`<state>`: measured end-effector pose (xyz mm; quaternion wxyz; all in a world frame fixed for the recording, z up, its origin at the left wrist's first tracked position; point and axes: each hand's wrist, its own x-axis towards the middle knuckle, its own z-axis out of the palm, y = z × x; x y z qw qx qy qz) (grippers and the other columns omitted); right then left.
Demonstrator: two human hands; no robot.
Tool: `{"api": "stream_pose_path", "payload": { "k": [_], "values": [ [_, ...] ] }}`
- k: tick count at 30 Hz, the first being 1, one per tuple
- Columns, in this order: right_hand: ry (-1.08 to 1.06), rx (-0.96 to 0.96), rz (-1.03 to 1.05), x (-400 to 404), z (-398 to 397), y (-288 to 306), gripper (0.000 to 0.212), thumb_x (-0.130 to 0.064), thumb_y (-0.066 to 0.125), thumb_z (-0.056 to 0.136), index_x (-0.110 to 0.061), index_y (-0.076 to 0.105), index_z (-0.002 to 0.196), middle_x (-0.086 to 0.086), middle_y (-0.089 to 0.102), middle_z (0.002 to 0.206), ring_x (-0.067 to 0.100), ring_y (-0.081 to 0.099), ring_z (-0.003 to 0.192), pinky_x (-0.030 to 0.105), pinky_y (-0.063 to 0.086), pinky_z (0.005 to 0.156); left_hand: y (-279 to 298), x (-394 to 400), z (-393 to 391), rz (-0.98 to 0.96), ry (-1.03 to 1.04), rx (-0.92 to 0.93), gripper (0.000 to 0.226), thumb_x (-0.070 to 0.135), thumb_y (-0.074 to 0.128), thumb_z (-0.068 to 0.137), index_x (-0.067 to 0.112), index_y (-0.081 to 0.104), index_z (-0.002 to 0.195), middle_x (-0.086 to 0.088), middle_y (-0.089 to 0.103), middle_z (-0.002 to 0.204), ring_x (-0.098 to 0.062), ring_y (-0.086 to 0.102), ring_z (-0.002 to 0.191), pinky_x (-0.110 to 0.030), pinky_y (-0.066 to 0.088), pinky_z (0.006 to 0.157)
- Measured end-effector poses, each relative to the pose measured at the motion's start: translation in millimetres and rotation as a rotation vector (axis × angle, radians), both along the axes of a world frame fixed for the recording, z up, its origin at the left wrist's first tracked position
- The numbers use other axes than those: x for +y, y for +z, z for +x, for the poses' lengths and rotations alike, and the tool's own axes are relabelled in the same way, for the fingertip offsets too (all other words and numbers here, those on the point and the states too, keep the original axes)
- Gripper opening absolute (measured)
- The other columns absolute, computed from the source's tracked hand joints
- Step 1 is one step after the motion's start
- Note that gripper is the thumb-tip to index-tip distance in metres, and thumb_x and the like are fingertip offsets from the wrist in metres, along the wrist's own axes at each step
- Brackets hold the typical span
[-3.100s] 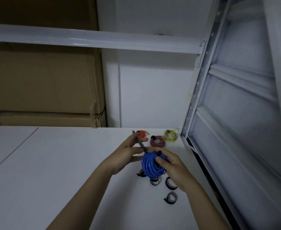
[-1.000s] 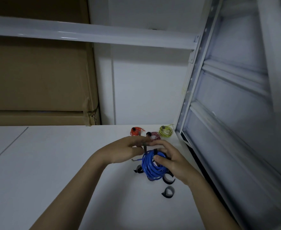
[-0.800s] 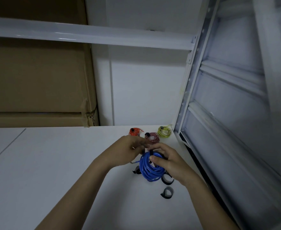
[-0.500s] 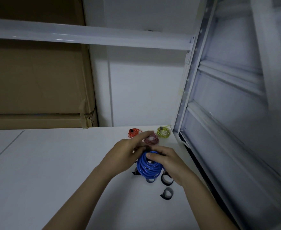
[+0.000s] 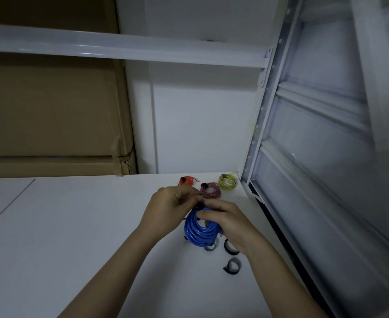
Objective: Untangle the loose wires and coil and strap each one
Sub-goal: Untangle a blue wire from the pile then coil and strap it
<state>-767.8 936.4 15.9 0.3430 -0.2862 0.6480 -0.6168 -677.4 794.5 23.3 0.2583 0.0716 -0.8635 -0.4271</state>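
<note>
1. While both hands meet above the white tabletop (image 5: 74,226), the blue wire coil (image 5: 200,230) hangs between them, held off the surface.
2. Right hand (image 5: 230,226): fingers curled over the top of the coil, thumb pressed across its near side, so the bundle is gripped at its upper right part.
3. Left hand (image 5: 168,210): fingers curled and pinched together at the coil's top, just beside the right hand's fingertips. A dark bit shows at that pinch point; too small to say for sure whether it is a strap.
4. Coil loops are stacked in a rough ring, several turns thick, open in the middle.
5. Directly beneath the coil and the right hand, on the tabletop: loose black straps curled into loops. One strap (image 5: 230,246) lies under the right palm; a greyish one (image 5: 210,247) is partly hidden under the coil's lower edge.
6. Nearer the person than the right wrist, another black strap loop (image 5: 232,265) lies apart from the rest.
7. Beyond the hands, three small coiled wires lie on the tabletop: an orange coil (image 5: 186,180) past the left hand, a dull red coil (image 5: 210,190) just behind the knuckles of both hands, a yellow-green coil (image 5: 228,182) past the right hand. A dark band is visible on each.
8. Right of the right hand: white metal shelving upright (image 5: 257,125).
9. Far beyond the left hand: cardboard box (image 5: 51,111) against the wall.
</note>
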Motion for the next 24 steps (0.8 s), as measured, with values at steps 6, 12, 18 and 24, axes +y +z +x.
{"api": "stream_pose_path", "payload": {
  "k": [6,12,18,24],
  "values": [
    [0.001,-0.055,0.05,-4,2,3,0.019,-0.015,0.071,0.08,-0.029,0.077,0.091,-0.006,0.073,0.086,0.004,0.067,0.079,0.02,0.047,0.066,3,-2,3,0.125,-0.001,0.036,0.013,0.019,0.067,0.089,0.029,0.075,0.087,0.009,0.074,0.079,-0.012,0.071,0.078,-0.045,0.056,0.08],
    [-0.041,-0.125,0.02,-8,5,5,0.02,-0.011,0.072,0.079,-0.021,0.075,0.096,-0.001,0.072,0.088,0.009,0.065,0.08,0.025,0.047,0.069,5,0,2,0.251,-0.022,0.093,0.026,0.01,0.066,0.088,0.034,0.075,0.082,0.003,0.075,0.078,-0.016,0.072,0.076,-0.039,0.058,0.08],
    [-0.044,-0.204,0.019,-7,6,-1,0.018,-0.024,0.071,0.083,-0.023,0.075,0.1,0.001,0.073,0.104,0.019,0.064,0.104,0.038,0.046,0.086,4,-1,5,0.281,0.015,0.131,0.019,0.011,0.067,0.088,0.028,0.074,0.084,0.004,0.075,0.078,-0.013,0.071,0.073,-0.026,0.056,0.073],
    [-0.053,-0.248,0.026,-11,11,3,0.018,-0.015,0.069,0.08,-0.019,0.075,0.097,-0.002,0.069,0.081,0.013,0.06,0.075,0.032,0.044,0.072,3,4,5,0.291,0.038,0.179,0.018,0.009,0.067,0.087,0.026,0.074,0.085,0.003,0.075,0.078,-0.015,0.071,0.074,-0.03,0.057,0.075]
  ]
}}
